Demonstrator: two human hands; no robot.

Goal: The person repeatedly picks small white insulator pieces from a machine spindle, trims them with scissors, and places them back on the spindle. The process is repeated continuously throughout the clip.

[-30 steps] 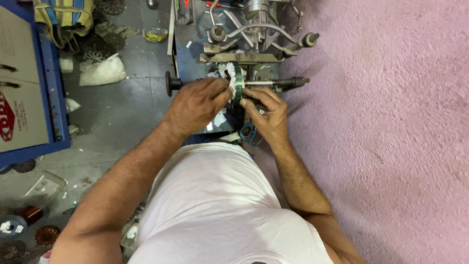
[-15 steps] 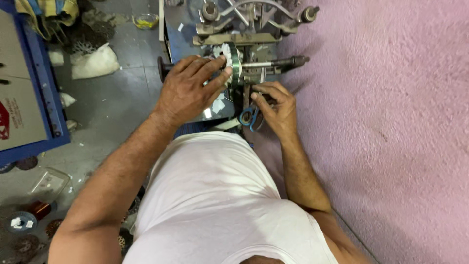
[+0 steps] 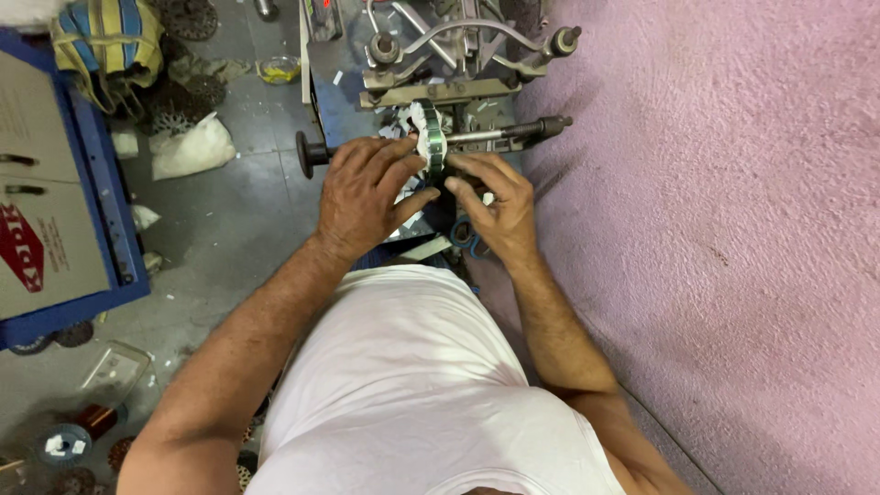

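Two hands work at one ring-shaped stack of plates (image 3: 432, 139) threaded on a single steel rod (image 3: 495, 135) across the machine (image 3: 440, 55). The left hand (image 3: 367, 197) cups it, fingers spread; the right hand (image 3: 495, 206) pinches its edge. One pair of blue-handled scissors (image 3: 463, 234) lies beneath the right hand

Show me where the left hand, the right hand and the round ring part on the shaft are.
left hand (image 3: 367, 197), head view, on the back of the hand
right hand (image 3: 500, 206), head view, on the back of the hand
ring part (image 3: 431, 137), head view, on its outer edge
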